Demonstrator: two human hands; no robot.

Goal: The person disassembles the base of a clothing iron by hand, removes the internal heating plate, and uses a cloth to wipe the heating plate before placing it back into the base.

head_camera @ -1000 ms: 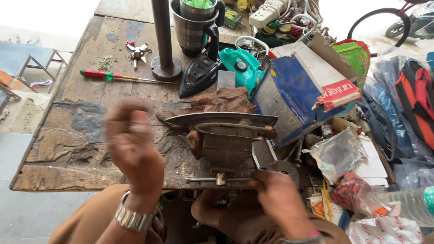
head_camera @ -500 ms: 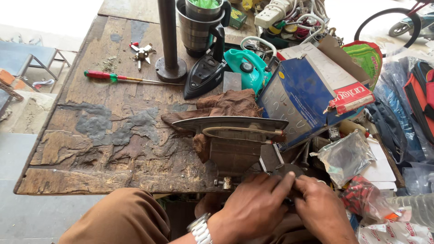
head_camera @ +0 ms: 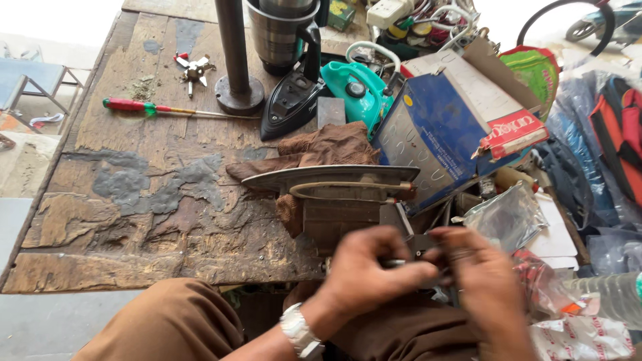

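At six o'clock of the bench point(head_camera: 134, 220), over the person's lap: both hands meet on a small metal part, blurred.

- Left hand point(head_camera: 374, 271): fingers curled, pinching a thin bright metal piece point(head_camera: 394, 263); what it is cannot be told. Watch on that wrist.
- Right hand point(head_camera: 478, 281): fingers closed toward the same piece from three o'clock; the grip itself is blurred, so whether it clamps or only steadies cannot be told.
- Iron body point(head_camera: 334, 194): stripped, set on the bench edge just at twelve o'clock of the hands, soleplate uppermost, heating loop bare. No cover on it.
- Brown rag point(head_camera: 321, 148): under and behind the iron body.
- Black iron point(head_camera: 291, 100) and teal iron point(head_camera: 354, 90): farther at twelve o'clock, whole, apart from the hands.
- Screwdriver point(head_camera: 144, 107): red handle, at ten o'clock, well apart, untouched.
- Blue box point(head_camera: 435, 127): at one o'clock, leaning by the iron body.

Progress, by judgement: the iron stands opened and bare, so dismantling seems done; work on the small piece at its rear end is in hand; reassembly and closing remain.
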